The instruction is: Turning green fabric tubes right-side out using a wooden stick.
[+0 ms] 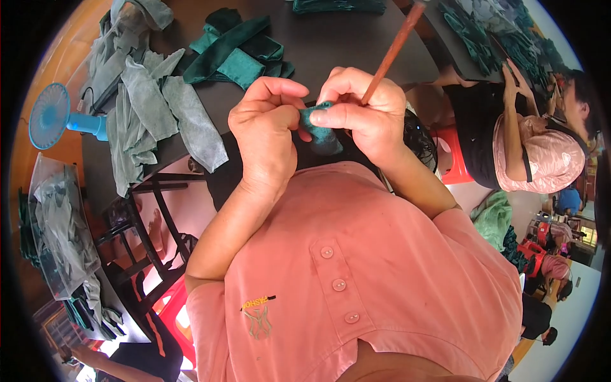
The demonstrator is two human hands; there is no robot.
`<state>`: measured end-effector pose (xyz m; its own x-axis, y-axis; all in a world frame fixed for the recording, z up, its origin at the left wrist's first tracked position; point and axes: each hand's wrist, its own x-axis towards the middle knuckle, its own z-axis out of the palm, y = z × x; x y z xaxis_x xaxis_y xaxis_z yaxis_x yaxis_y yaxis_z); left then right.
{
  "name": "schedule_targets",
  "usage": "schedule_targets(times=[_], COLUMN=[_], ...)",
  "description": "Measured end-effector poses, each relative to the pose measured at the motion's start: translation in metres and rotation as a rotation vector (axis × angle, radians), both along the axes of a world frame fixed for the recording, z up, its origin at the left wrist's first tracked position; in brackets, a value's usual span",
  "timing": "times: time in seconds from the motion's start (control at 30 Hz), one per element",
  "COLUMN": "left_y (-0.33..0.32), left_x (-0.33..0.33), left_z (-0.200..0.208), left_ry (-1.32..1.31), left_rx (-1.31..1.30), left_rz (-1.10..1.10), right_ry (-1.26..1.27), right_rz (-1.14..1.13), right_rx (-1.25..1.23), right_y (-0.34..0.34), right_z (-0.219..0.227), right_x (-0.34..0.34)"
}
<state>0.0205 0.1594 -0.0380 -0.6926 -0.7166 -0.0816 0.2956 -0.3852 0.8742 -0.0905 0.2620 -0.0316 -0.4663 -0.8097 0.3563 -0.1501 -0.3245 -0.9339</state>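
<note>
In front of my chest, both hands meet at a small dark green velvet fabric piece, which hangs down between them. My right hand is closed, pinching its upper edge between thumb and fingers. A reddish-brown wooden stick slants up and away from that same hand, its lower end hidden at the fingers. My left hand is closed at the cloth's left edge, fingers curled and fingertips partly hidden. Just beyond my hands, dark green velvet strips lie crossed in a pile on the dark table.
Grey-green fabric strips spread over the table's left side, beside a small blue fan. A clear bin holds more cloth at far left. On the right, another person sits close by, near a red stool and more green cloth.
</note>
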Motion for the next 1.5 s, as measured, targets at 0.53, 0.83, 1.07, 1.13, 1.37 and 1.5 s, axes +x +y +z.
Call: schedule_targets(times=[0.53, 0.83, 1.07, 1.13, 1.37, 1.5], left_y=[-0.085, -0.04, -0.035, -0.036, -0.042, -0.043], left_x=[-0.018, -0.038, -0.041, -0.044, -0.04, -0.036], left_z=[0.015, -0.007, -0.005, -0.015, -0.022, -0.019], left_ry=[-0.301, -0.664, -0.776, -0.751, -0.623, -0.534], left_rx=[-1.002, -1.4, -1.394, -1.515, -1.541, -1.366], left_rz=[0.28, 0.221, 0.209, 0.274, 0.289, 0.251], right_ry=[-0.459, -0.437, -0.182, -0.197, -0.269, -0.19], right_rz=[-0.047, 0.008, 0.12, 0.113, 0.13, 0.205], right_rx=[0.069, 0.317, 0.523, 0.537, 0.599, 0.626], right_y=[0.008, 0.055, 0.053, 0.055, 0.061, 0.058], right_z=[0.008, -0.036, -0.021, -0.019, -0.021, -0.018], right_x=[-0.03, -0.018, -0.047, -0.046, -0.041, -0.042])
